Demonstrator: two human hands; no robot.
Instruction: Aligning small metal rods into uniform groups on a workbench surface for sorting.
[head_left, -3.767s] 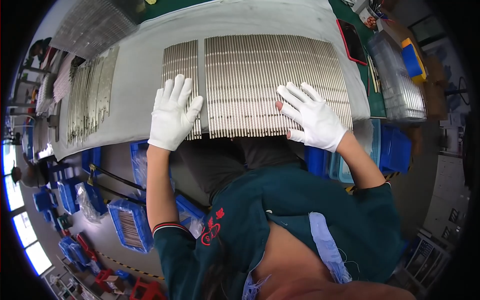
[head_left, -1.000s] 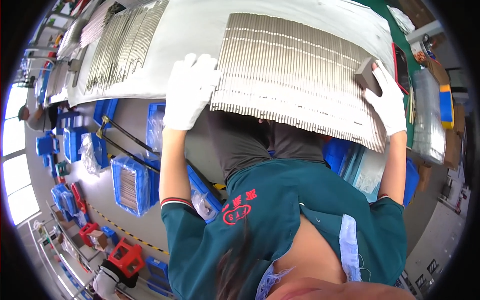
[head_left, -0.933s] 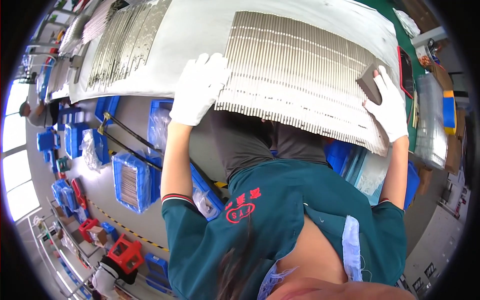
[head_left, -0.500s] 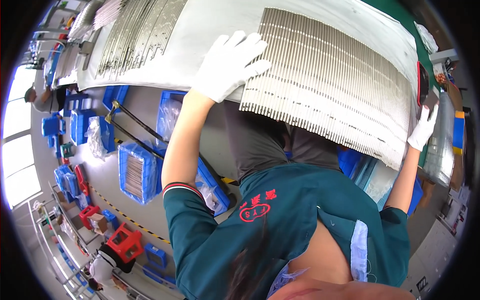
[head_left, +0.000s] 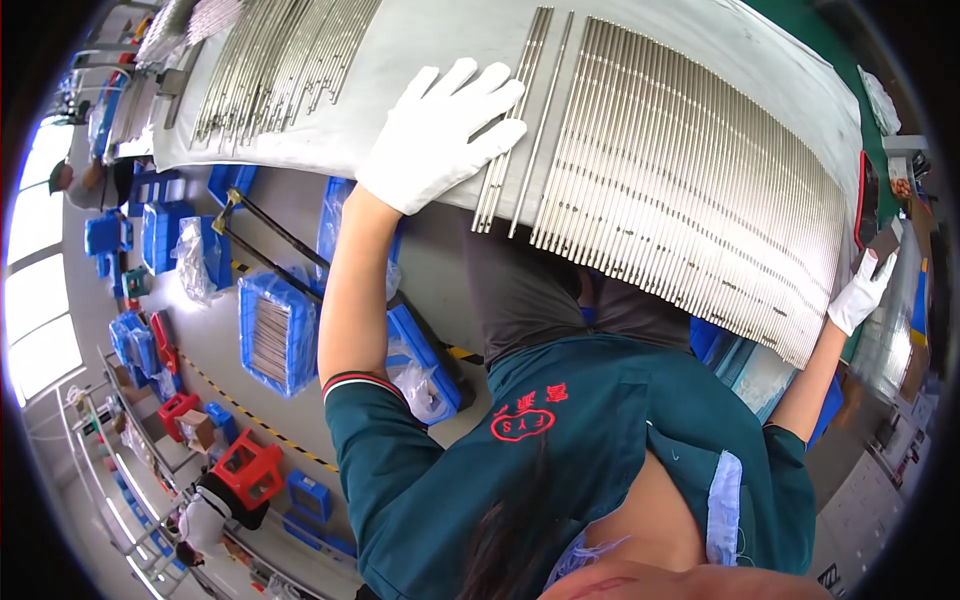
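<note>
Metal rods (head_left: pixel 690 190) in rows (grey table), left hand (head_left: pixel 440 135) flat beside, fingers spread, right hand (head_left: pixel 858 295) unclear.

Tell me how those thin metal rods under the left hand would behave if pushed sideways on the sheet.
The metal rods look round and smooth, so they would likely roll across the pale sheet. They lie straight, so probably stiff. A few by the left hand already sit apart from the row, which suggests they shift easily.

White knit gloves on both hands – left hand (head_left: pixel 440 130), right hand (head_left: pixel 858 295); dark-teal short-sleeve shirt w/ red-trimmed cuff, red chest emblem.
</note>
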